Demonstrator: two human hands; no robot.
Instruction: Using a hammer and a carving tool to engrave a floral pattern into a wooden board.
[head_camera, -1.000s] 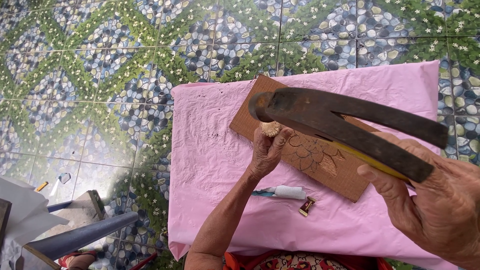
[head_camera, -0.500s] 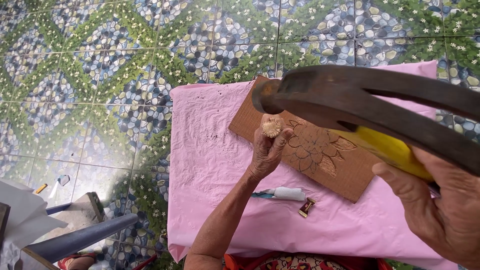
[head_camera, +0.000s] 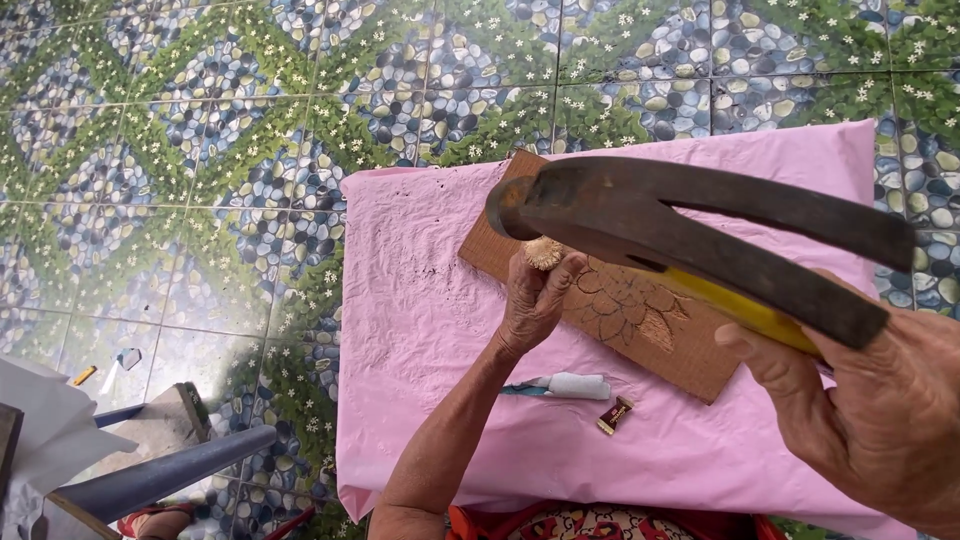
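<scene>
Fingers (head_camera: 548, 285) pinching likely chisel (head_camera: 545, 254), hammer (head_camera: 690, 235) raised

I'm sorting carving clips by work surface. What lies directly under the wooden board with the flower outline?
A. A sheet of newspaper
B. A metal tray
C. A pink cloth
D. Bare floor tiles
C: the wooden board lies on a pink cloth, which shows on all sides of it; the left hand rests on the board and the right hand grips a hammer.
</scene>
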